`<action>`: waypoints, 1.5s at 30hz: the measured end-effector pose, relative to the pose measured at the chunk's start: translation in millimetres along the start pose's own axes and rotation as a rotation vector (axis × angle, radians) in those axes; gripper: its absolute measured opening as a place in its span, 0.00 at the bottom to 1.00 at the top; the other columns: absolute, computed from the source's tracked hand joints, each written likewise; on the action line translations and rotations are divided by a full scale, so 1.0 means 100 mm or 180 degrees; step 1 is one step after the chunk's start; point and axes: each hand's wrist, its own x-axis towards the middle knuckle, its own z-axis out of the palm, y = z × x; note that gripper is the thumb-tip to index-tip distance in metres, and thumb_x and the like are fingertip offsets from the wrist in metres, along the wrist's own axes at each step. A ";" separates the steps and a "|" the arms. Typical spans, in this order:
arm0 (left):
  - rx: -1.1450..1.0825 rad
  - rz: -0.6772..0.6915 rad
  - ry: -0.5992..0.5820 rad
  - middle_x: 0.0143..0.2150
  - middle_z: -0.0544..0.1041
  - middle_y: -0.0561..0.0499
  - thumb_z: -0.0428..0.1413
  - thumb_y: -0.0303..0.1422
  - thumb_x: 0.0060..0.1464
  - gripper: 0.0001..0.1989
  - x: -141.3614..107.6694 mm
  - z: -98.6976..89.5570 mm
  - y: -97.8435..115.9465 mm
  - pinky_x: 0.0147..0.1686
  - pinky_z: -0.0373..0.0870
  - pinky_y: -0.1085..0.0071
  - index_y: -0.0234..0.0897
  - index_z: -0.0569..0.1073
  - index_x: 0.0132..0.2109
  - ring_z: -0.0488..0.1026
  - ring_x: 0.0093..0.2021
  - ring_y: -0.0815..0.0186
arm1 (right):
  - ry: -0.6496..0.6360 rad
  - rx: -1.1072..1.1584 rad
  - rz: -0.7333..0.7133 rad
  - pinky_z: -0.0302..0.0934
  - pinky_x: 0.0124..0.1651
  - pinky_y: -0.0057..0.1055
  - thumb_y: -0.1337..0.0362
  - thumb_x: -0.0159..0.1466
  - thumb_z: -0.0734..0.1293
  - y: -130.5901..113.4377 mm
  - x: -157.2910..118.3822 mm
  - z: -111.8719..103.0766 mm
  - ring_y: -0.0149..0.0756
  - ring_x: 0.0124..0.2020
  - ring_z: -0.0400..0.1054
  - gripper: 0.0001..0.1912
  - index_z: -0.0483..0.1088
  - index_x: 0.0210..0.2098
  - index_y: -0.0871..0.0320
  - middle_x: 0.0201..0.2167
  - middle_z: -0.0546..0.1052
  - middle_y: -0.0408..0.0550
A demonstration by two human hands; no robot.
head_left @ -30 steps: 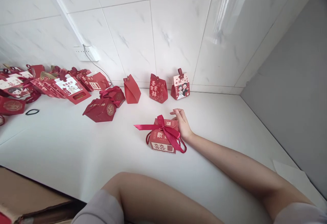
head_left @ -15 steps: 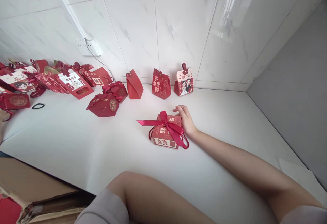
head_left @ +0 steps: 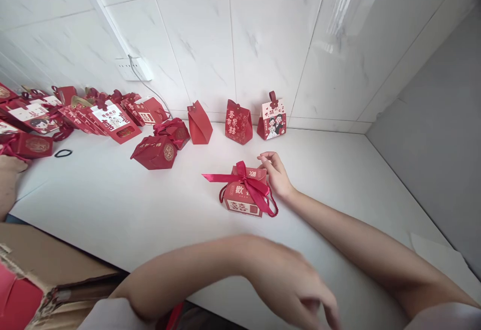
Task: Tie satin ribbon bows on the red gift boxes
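Observation:
A red gift box [head_left: 244,189] with gold and white characters, a crimson ribbon bow on top and twisted cord handles stands on the white table. My right hand [head_left: 276,175] rests on the table by its right side, fingers loosely bent and apart. Whether it touches the box I cannot tell. My left hand [head_left: 291,282] hangs low in front of the box, over the near part of the table. It is bent at the wrist with fingers pointing down, blurred and partly cut off by the bottom edge.
Behind stand a plain red box [head_left: 200,123], a patterned box [head_left: 238,123] and a couple-print box [head_left: 272,118]. Two ribboned boxes [head_left: 156,152] sit left. Many more line the wall. Another person's hand [head_left: 11,169] is at far left. A cardboard carton [head_left: 56,255] stands lower left.
My left hand has swung up into view at the bottom middle. My right hand and the bow-tied box have stayed put. The other person's hand shows more at the left.

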 end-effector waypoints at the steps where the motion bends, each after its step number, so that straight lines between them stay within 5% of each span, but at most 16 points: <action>1: 0.0070 -0.0199 0.0600 0.37 0.78 0.52 0.54 0.35 0.59 0.09 -0.24 -0.11 0.12 0.44 0.73 0.67 0.38 0.76 0.43 0.77 0.42 0.63 | -0.0052 -0.0092 -0.0107 0.62 0.38 0.35 0.48 0.64 0.64 -0.09 0.01 -0.03 0.35 0.34 0.68 0.15 0.65 0.41 0.52 0.44 0.71 0.45; 5: -0.0089 -0.0845 0.2794 0.40 0.78 0.54 0.48 0.36 0.64 0.11 -0.97 -0.35 0.26 0.42 0.70 0.71 0.41 0.75 0.41 0.75 0.42 0.66 | -0.0506 -0.0646 -0.0800 0.60 0.42 0.38 0.52 0.66 0.63 -0.63 -0.04 -0.16 0.40 0.39 0.69 0.11 0.71 0.37 0.52 0.41 0.74 0.47; 7: 0.0167 -0.1388 0.3923 0.39 0.76 0.54 0.49 0.40 0.63 0.12 -1.11 -0.36 0.04 0.40 0.69 0.70 0.41 0.73 0.39 0.73 0.41 0.66 | -0.1141 -0.1073 -0.1077 0.60 0.41 0.38 0.53 0.65 0.65 -0.92 -0.13 -0.21 0.42 0.39 0.69 0.11 0.73 0.33 0.52 0.35 0.75 0.47; 10: 0.0449 -0.2151 0.4673 0.42 0.75 0.52 0.55 0.45 0.56 0.13 -1.12 -0.33 -0.44 0.44 0.68 0.67 0.40 0.71 0.38 0.71 0.44 0.63 | -0.1712 -0.1628 -0.0434 0.57 0.28 0.34 0.50 0.65 0.64 -1.20 -0.28 -0.25 0.34 0.22 0.64 0.18 0.71 0.25 0.53 0.21 0.74 0.44; 15: -0.0014 -0.2517 0.4710 0.44 0.73 0.49 0.60 0.53 0.49 0.25 -1.03 -0.25 -0.86 0.43 0.68 0.63 0.43 0.69 0.47 0.71 0.45 0.60 | -0.2220 -0.1570 0.0962 0.58 0.20 0.28 0.45 0.60 0.68 -1.26 -0.35 -0.25 0.31 0.16 0.65 0.19 0.69 0.30 0.56 0.18 0.74 0.42; 19: -0.0769 -0.1773 0.4540 0.52 0.73 0.47 0.59 0.49 0.53 0.25 -0.99 -0.22 -0.82 0.47 0.69 0.63 0.44 0.68 0.53 0.71 0.51 0.57 | -0.2738 -0.0930 0.1480 0.56 0.17 0.22 0.49 0.58 0.71 -1.19 -0.27 -0.24 0.26 0.14 0.64 0.19 0.67 0.34 0.58 0.16 0.73 0.39; 24: -0.1808 -0.1230 0.4052 0.45 0.76 0.50 0.61 0.47 0.52 0.22 -0.91 -0.21 -0.79 0.43 0.71 0.62 0.42 0.69 0.49 0.75 0.45 0.57 | -0.3111 -0.0662 0.1801 0.50 0.14 0.20 0.49 0.60 0.70 -1.16 -0.19 -0.26 0.24 0.10 0.60 0.18 0.68 0.35 0.58 0.12 0.70 0.36; 32: -0.2654 -0.1033 0.3607 0.45 0.74 0.51 0.68 0.40 0.46 0.24 -0.91 -0.19 -0.87 0.45 0.70 0.63 0.41 0.67 0.47 0.75 0.46 0.59 | -0.3141 -0.0925 0.1325 0.58 0.22 0.23 0.47 0.62 0.67 -1.15 -0.07 -0.40 0.26 0.17 0.65 0.20 0.64 0.29 0.58 0.18 0.71 0.38; 41: -0.2405 -0.0960 0.3707 0.42 0.73 0.52 0.67 0.41 0.47 0.22 -0.84 -0.13 -0.86 0.44 0.70 0.64 0.41 0.66 0.44 0.74 0.44 0.61 | -0.1859 -0.1879 -0.0215 0.47 0.25 0.27 0.48 0.67 0.62 -0.91 -0.08 -0.29 0.25 0.19 0.48 0.27 0.54 0.19 0.58 0.16 0.55 0.36; 45: -0.2426 -0.0827 0.3689 0.46 0.74 0.50 0.62 0.46 0.52 0.22 -0.89 -0.14 -0.89 0.45 0.68 0.65 0.43 0.68 0.49 0.73 0.45 0.60 | -0.1711 -0.1849 -0.0587 0.51 0.28 0.26 0.53 0.67 0.64 -0.91 -0.07 -0.30 0.27 0.24 0.56 0.18 0.62 0.26 0.57 0.22 0.65 0.38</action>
